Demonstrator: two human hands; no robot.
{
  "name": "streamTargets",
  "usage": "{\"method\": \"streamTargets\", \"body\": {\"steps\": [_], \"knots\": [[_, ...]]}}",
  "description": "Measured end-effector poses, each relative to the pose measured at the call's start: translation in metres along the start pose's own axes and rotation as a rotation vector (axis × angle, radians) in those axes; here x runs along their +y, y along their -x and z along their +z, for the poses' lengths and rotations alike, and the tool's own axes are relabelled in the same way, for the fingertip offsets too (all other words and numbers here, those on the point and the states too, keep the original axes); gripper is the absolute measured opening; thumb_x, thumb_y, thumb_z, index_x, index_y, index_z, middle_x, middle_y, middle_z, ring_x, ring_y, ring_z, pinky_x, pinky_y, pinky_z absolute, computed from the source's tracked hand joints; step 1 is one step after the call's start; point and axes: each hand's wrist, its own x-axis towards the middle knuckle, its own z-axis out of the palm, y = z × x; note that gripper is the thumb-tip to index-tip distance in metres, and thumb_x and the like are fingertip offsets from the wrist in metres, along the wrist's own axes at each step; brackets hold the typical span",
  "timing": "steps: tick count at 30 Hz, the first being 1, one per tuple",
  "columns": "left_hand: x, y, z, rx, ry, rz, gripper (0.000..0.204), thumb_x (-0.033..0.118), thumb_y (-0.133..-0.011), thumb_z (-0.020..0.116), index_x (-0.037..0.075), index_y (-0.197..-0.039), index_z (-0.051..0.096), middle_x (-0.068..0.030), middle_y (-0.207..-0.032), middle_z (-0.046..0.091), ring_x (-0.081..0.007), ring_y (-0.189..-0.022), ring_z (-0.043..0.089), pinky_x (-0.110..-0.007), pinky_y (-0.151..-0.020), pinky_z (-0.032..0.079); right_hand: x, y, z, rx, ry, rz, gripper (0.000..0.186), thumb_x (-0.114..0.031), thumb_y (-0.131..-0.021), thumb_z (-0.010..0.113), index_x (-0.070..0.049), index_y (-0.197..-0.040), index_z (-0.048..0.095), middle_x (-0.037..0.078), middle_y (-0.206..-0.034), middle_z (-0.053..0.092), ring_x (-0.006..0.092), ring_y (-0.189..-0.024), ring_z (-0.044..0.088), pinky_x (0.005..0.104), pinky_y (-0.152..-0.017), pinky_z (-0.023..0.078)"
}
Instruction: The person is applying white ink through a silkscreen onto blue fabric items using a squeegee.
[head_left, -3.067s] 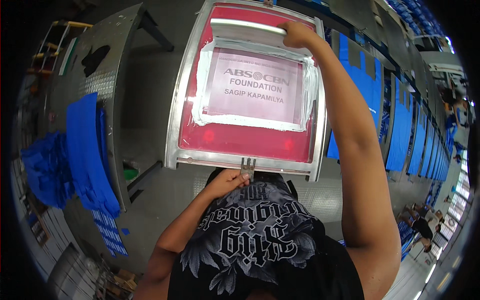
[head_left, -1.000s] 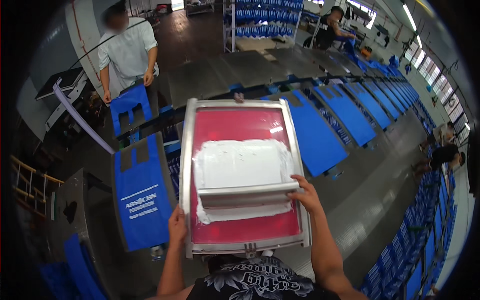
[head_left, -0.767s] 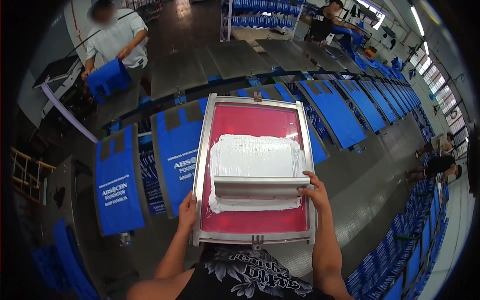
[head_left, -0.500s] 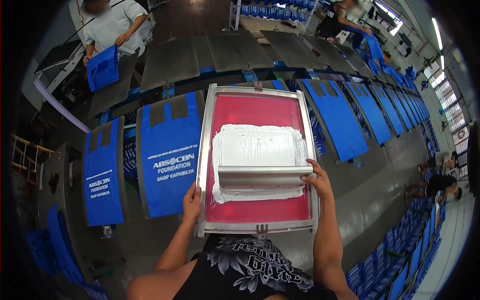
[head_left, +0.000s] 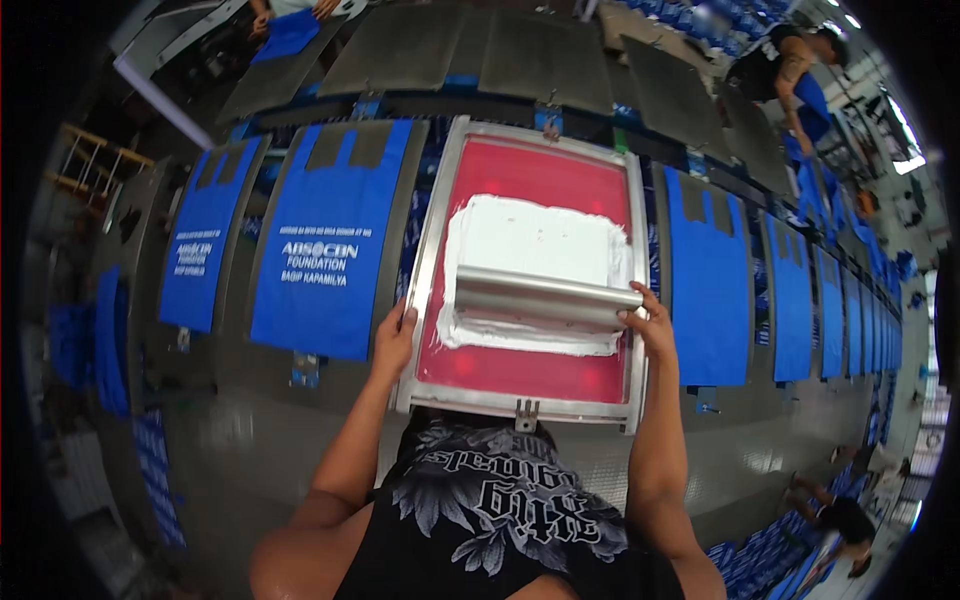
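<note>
Fingers (head_left: 405, 318) on smooth metal-framed red screen (head_left: 540, 180).

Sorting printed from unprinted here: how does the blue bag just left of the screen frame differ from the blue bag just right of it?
The left blue bag carries white lettering on its front; the right blue bag shows none. The left blue bag looks wider and the right blue bag narrower, though the fisheye lens may cause that. Both are blue, lie flat on grey pallets beside the screen frame and have cut-out handles at the far end.
</note>
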Motion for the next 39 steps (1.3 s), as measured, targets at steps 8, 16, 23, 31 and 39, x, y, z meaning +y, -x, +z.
{"method": "streamTargets", "body": {"steps": [8, 16, 23, 31, 39], "knots": [[0.007, 0.004, 0.031, 0.109, 0.051, -0.164, 0.053, 0.038, -0.093, 0.052, -0.001, -0.129, 0.048, -0.0137, -0.124, 0.056, -0.0187, -0.115, 0.050, -0.029, -0.097, 0.037, 0.009, -0.036, -0.019, -0.073, 0.132, 0.033, 0.065, -0.011, -0.065, 0.076, -0.005, -0.125, 0.053, 0.012, -0.123, 0.054, 0.0225, -0.111, 0.052, 0.0318, -0.094, 0.041], [-0.013, -0.007, 0.033, 0.088, 0.009, -0.118, 0.053, 0.039, -0.093, 0.051, -0.001, -0.128, 0.049, -0.0141, -0.121, 0.057, -0.0183, -0.111, 0.052, -0.028, -0.095, 0.038, 0.041, -0.043, -0.023, -0.098, 0.063, -0.046, 0.045, -0.016, -0.063, 0.079, -0.002, -0.105, 0.067, 0.005, -0.134, 0.047, 0.0220, -0.124, 0.042, 0.0354, -0.102, 0.033], [-0.010, 0.001, 0.035, 0.094, 0.014, -0.110, 0.051, 0.037, -0.093, 0.052, 0.001, -0.128, 0.049, -0.0156, -0.121, 0.057, -0.0210, -0.112, 0.052, -0.030, -0.096, 0.038, 0.033, -0.033, -0.022, -0.097, 0.040, -0.010, 0.048, -0.015, -0.066, 0.078, -0.001, -0.109, 0.064, 0.007, -0.137, 0.044, 0.0240, -0.125, 0.041, 0.0359, -0.102, 0.033], [0.069, 0.023, 0.041, 0.121, -0.614, 0.367, 0.046, 0.033, -0.081, 0.066, 0.007, -0.119, 0.057, -0.0188, -0.126, 0.048, -0.0354, -0.116, 0.044, -0.045, -0.098, 0.035, 0.024, 0.000, -0.032, -0.163, 0.748, -0.331, 0.038, -0.008, -0.058, 0.073, -0.009, -0.094, 0.062, 0.012, -0.135, 0.045, 0.0301, -0.124, 0.042, 0.0397, -0.101, 0.033], [0.132, -0.033, 0.083, -0.521, -0.907, 0.500, 0.020, 0.015, -0.069, 0.069, 0.010, -0.088, 0.065, -0.0121, -0.077, 0.064, -0.0311, -0.078, 0.062, -0.041, -0.067, 0.048, -0.017, 0.012, -0.002, -0.231, 1.088, -0.233, 0.037, 0.000, -0.065, 0.060, -0.010, -0.100, 0.064, 0.009, -0.094, 0.066, 0.0297, -0.096, 0.058, 0.0549, -0.096, 0.029]]}}
